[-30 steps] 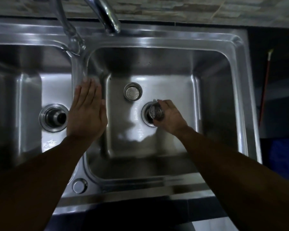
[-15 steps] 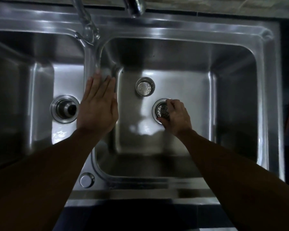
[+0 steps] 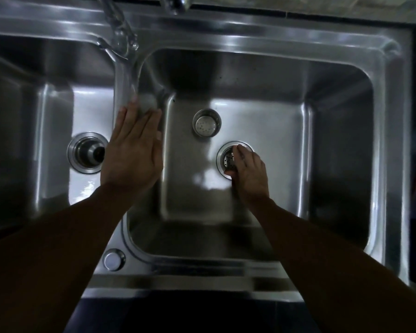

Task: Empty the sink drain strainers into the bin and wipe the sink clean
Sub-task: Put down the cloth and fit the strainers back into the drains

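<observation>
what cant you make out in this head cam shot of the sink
Head view:
- Strainer in the right drain: the right hand covers half, so seating and contents are unclear.
- Loose strainer on the basin floor: too dim to see residue.
- Tap: cut off by the top edge.
- Divider under the left hand: hidden by the palm.
- Bin: not in view.

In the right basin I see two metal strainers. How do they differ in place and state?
The loose strainer stands on the basin floor, away from the drain; the held strainer sits in the drain opening. The loose strainer is untouched; the right hand grips the held strainer. Both are round, perforated metal cups.
</observation>
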Tool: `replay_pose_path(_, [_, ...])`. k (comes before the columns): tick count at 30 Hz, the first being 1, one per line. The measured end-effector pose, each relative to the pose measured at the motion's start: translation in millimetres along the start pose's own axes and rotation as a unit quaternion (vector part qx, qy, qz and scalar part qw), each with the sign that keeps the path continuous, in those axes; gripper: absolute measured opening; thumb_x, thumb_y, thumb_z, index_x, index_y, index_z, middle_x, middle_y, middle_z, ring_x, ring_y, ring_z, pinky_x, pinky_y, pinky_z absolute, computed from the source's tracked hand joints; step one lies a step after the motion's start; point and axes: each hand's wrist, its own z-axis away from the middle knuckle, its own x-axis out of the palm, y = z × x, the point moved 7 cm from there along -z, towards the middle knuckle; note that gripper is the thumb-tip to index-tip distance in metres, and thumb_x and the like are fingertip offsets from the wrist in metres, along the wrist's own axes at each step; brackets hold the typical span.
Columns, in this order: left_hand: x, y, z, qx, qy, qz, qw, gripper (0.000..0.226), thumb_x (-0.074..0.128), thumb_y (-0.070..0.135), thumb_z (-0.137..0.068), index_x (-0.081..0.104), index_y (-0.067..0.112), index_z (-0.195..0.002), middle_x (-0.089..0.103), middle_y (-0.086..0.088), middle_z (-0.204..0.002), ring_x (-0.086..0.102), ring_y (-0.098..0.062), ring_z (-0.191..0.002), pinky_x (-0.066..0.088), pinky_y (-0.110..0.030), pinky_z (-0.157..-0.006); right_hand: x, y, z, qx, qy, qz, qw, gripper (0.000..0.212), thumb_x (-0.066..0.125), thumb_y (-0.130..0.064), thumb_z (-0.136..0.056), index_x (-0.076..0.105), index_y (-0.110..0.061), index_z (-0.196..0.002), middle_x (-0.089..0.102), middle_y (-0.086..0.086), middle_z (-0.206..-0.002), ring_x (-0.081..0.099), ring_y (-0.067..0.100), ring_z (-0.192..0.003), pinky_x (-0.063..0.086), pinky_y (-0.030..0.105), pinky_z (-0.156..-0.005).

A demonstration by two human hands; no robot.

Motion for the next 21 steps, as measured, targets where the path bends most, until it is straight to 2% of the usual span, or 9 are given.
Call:
replay_pose_path(4, [-0.4,-0.6,-0.1,0.002,0.006,0.000,1.000,0.048,0.032,0.019,-0.103,0.050,-0.003,-0.142,0.052,-0.022,-0.147,0.024,-0.036,-0.152,0.018,-0.051,-0.126,-7.9,-5.0,-1.3,-0.017,0.029,0.002,0.999,0.061,0.063,-0.029,-0.092,0.046,-0.011,-0.148,0.046,0.013,-0.151,0.044,0.033,-0.137,0.037,0.040,-0.107])
replay_pose_path(7, [-0.5,-0.9,-0.2,-0.006,0.004,0.006,1.000,0.050,0.032,0.020,-0.103,0.047,-0.002,-0.144,0.047,-0.021,-0.151,0.023,-0.034,-0.153,0.018,-0.051,-0.126,-27.1,-27.3,-19.9,-0.050,0.079,-0.010,0.996,0.060,0.057,-0.031,-0.094,0.043,-0.012,-0.149,0.045,0.016,-0.150,0.045,0.034,-0.135,0.041,0.043,-0.110])
replay_pose_path(9, [0.1,-1.9,-0.2,-0.012,-0.005,0.010,1.000,0.052,0.030,0.023,-0.104,0.040,0.000,-0.149,0.039,-0.020,-0.157,0.019,-0.031,-0.154,0.017,-0.049,-0.126,-35.8,-43.2,-40.3,-0.056,0.066,-0.017,0.996,0.072,0.061,-0.037,-0.091,0.034,-0.014,-0.153,0.038,0.015,-0.156,0.039,0.035,-0.141,0.038,0.044,-0.114])
replay_pose_path(12, [1.5,-2.9,0.9,-0.015,-0.020,0.013,1.000,0.054,0.028,0.025,-0.105,0.032,0.002,-0.153,0.030,-0.017,-0.161,0.015,-0.028,-0.155,0.015,-0.048,-0.127,-40.5,-66.3,-70.6,-0.083,0.012,-0.039,0.996,0.099,0.073,-0.037,-0.080,0.017,-0.015,-0.158,0.016,0.010,-0.166,0.015,0.035,-0.153,0.021,0.045,-0.124])
replay_pose_path(14, [1.2,-3.5,0.6,-0.015,-0.015,0.016,1.000,0.053,0.030,0.025,-0.105,0.031,0.002,-0.154,0.031,-0.017,-0.161,0.016,-0.028,-0.155,0.015,-0.047,-0.127,-39.7,-78.0,-88.4,-0.096,-0.022,-0.013,0.995,0.107,0.076,-0.036,-0.077,0.010,-0.016,-0.160,0.007,0.005,-0.168,0.004,0.033,-0.155,0.014,0.045,-0.126])
replay_pose_path(15, [0.9,-3.8,0.4,-0.015,-0.010,0.017,1.000,0.053,0.031,0.024,-0.105,0.032,0.002,-0.153,0.032,-0.017,-0.161,0.017,-0.029,-0.155,0.015,-0.047,-0.127,-38.0,-81.2,-94.9,-0.092,-0.038,-0.005,0.995,0.108,0.077,-0.034,-0.077,0.009,-0.019,-0.160,0.007,0.003,-0.168,0.003,0.033,-0.155,0.015,0.045,-0.126])
replay_pose_path(17, [1.3,-4.5,0.1,-0.010,0.001,0.018,1.000,0.052,0.033,0.022,-0.105,0.033,0.002,-0.153,0.034,-0.017,-0.160,0.019,-0.029,-0.154,0.016,-0.047,-0.127,-36.5,-84.1,-100.7,-0.072,-0.057,-0.023,0.995,0.100,0.076,-0.028,-0.079,0.016,-0.022,-0.159,0.018,0.003,-0.165,0.019,0.032,-0.151,0.030,0.043,-0.121])
replay_pose_path(19, [2.0,-4.5,0.5,-0.002,0.012,0.019,1.000,0.052,0.036,0.018,-0.104,0.033,0.001,-0.153,0.035,-0.017,-0.159,0.023,-0.030,-0.153,0.017,-0.047,-0.127,-41.9,-85.0,-95.1,-0.065,-0.039,-0.044,0.996,0.089,0.076,-0.025,-0.079,0.030,-0.024,-0.154,0.036,0.003,-0.152,0.039,0.029,-0.135,0.049,0.042,-0.104])
replay_pose_path(21, [2.2,-5.3,0.8,0.000,0.021,0.023,1.000,0.052,0.039,0.014,-0.104,0.032,0.001,-0.153,0.034,-0.018,-0.160,0.024,-0.031,-0.153,0.018,-0.047,-0.126,-51.1,-86.3,-80.0,-0.065,-0.008,-0.078,0.995,0.083,0.079,-0.025,-0.077,0.038,-0.024,-0.149,0.042,0.002,-0.141,0.044,0.026,-0.124,0.052,0.041,-0.097])
